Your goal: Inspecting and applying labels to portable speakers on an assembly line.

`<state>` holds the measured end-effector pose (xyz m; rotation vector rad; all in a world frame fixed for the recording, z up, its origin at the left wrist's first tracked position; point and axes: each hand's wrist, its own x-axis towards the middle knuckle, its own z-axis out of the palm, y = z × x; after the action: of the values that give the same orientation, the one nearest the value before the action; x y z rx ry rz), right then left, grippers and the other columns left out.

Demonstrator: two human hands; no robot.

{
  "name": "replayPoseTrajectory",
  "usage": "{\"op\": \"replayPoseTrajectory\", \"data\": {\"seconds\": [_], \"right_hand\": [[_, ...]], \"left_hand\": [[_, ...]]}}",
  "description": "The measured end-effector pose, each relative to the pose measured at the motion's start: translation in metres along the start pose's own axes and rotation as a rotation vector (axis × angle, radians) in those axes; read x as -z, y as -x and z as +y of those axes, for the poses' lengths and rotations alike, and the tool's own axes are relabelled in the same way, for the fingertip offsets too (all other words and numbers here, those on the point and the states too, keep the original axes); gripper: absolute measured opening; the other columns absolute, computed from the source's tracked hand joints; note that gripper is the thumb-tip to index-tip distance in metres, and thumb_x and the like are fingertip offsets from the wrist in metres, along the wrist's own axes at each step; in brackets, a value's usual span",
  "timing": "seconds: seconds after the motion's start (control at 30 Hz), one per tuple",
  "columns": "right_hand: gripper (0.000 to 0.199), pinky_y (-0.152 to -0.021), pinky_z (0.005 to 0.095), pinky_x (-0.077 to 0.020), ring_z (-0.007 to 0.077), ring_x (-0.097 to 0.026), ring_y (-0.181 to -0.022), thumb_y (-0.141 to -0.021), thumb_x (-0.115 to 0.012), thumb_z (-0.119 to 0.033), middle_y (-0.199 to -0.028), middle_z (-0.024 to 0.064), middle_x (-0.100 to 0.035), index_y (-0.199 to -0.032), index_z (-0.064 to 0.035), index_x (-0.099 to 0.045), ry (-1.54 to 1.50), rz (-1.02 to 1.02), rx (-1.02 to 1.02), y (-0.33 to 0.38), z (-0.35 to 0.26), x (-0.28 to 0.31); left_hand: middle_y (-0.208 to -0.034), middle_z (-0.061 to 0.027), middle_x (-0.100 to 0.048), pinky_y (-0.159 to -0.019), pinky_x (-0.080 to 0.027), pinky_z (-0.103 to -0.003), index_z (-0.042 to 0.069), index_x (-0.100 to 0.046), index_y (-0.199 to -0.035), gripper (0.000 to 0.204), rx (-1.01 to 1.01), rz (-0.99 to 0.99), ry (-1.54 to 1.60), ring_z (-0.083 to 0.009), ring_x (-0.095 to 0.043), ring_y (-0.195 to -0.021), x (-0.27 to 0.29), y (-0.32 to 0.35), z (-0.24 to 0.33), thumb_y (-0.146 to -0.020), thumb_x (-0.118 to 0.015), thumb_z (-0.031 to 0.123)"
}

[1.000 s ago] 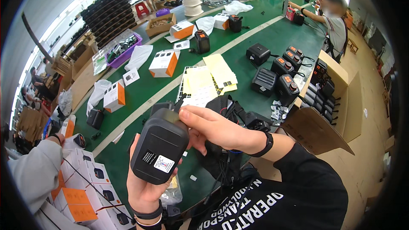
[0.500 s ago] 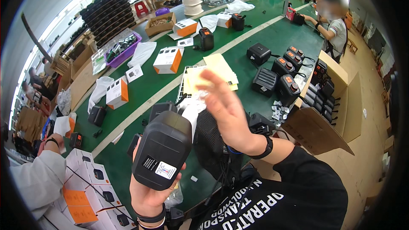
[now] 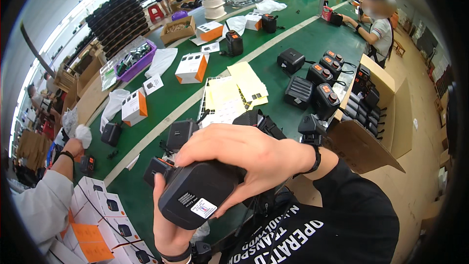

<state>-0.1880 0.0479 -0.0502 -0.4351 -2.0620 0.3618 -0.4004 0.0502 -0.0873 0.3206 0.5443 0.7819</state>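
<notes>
A black box-shaped device (image 3: 195,198) with rounded corners is held close in front of me, its face with a small white label (image 3: 203,208) turned up toward me. My left hand (image 3: 168,230) grips it from the near left side, the thumb along its edge. Across its far upper side lies my right hand (image 3: 244,154), fingers bent round the body and thumb on the right side. Just beyond, more black devices (image 3: 181,134) stand on the green table, partly hidden by my hands. Yellow label sheets (image 3: 246,80) lie farther off.
On the right are several black devices with orange buttons (image 3: 326,100) and an open carton (image 3: 364,144) full of them. At left, a co-worker's hand (image 3: 72,150) holds a white wad above stacked white-and-orange boxes (image 3: 107,205). Another person (image 3: 381,32) sits at far right.
My right hand has come down from above the table onto the device, which now sits lower and more tilted. The co-worker's hand at left has risen with a white wad.
</notes>
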Motion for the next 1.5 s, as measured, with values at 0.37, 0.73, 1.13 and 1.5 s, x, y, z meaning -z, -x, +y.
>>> {"op": "replayPoseTrajectory", "data": {"seconds": [0.37, 0.73, 1.13, 1.5], "right_hand": [[0.073, -0.099, 0.051, -0.031, 0.0302, -0.054, -0.108, -0.063, -0.081, -0.028, -0.116, 0.015, -0.056, -0.12, 0.0005, -0.047, 0.099, 0.097, -0.153, 0.014, -0.018, -0.023], [0.027, -0.097, 0.0495, -0.0346, 0.0262, -0.056, -0.095, -0.076, -0.067, -0.01, -0.1, 0.0069, -0.06, -0.1, -0.0013, -0.058, 0.34, 0.418, 0.061, 0.015, -0.028, -0.049], [0.069, -0.101, 0.0379, -0.0303, 0.0285, -0.039, -0.121, -0.077, -0.071, -0.028, -0.131, 0.0184, -0.039, -0.128, 0.0013, -0.037, -0.036, 0.518, -0.288, 0.039, 0.012, -0.051], [0.098, -0.101, 0.0375, -0.0317, 0.0296, -0.041, -0.121, -0.069, -0.077, -0.028, -0.131, 0.0224, -0.038, -0.139, 0.0029, -0.015, -0.28, 0.334, -0.581, 0.033, 0.008, -0.081]], "left_hand": [[-0.128, -0.0229, -0.039, -0.096, -0.04, -0.041, 0.002, -0.031, -0.128, 0.087, -1.032, 0.011, -0.927, -0.0322, -0.044, -0.117, -0.004, 0.016, -0.034, -0.067, -0.072, 0.049], [-0.126, -0.0173, -0.046, -0.095, -0.041, -0.036, 0.003, -0.04, -0.122, 0.081, -1.108, 0.182, -1.033, -0.0253, -0.049, -0.113, -0.007, 0.016, -0.034, -0.066, -0.076, 0.049], [-0.131, -0.015, -0.045, -0.097, -0.039, -0.052, 0.014, -0.041, -0.132, 0.057, -0.279, -0.087, 0.213, -0.0308, -0.046, -0.118, 0.008, 0.0, -0.009, -0.091, -0.037, 0.054], [-0.131, -0.0093, -0.046, -0.095, -0.042, -0.043, 0.016, -0.044, -0.13, 0.054, -0.302, 0.004, 0.332, -0.0286, -0.046, -0.117, 0.021, -0.01, -0.016, -0.091, -0.037, 0.052]]}}
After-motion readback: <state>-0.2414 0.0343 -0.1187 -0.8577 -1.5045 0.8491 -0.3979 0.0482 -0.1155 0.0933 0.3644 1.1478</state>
